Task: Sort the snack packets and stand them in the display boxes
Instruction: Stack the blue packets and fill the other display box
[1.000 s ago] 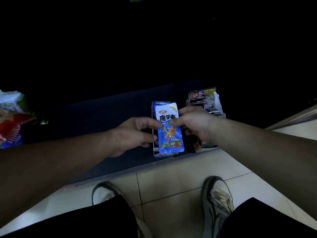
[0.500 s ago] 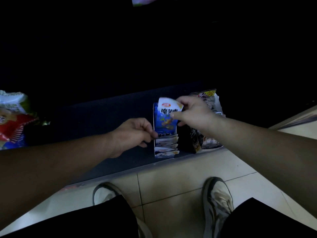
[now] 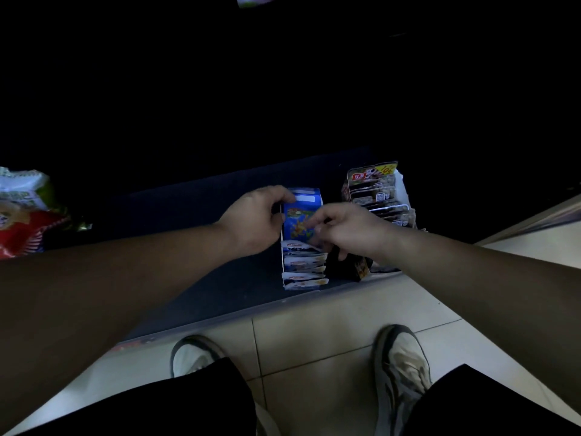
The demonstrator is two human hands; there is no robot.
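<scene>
Very dim, upper half black, wide-angle edge distortion

Head-worn wide camera, facing forward and down, probably standing height

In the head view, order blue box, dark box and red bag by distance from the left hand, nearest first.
1. Blue box, held by the left hand.
2. Dark box, to the right.
3. Red bag, far left.

Dim shop aisle, low dark shelf (image 3: 195, 215), display boxes of snack packets (image 3: 304, 265), tiled floor (image 3: 314, 335)
</scene>
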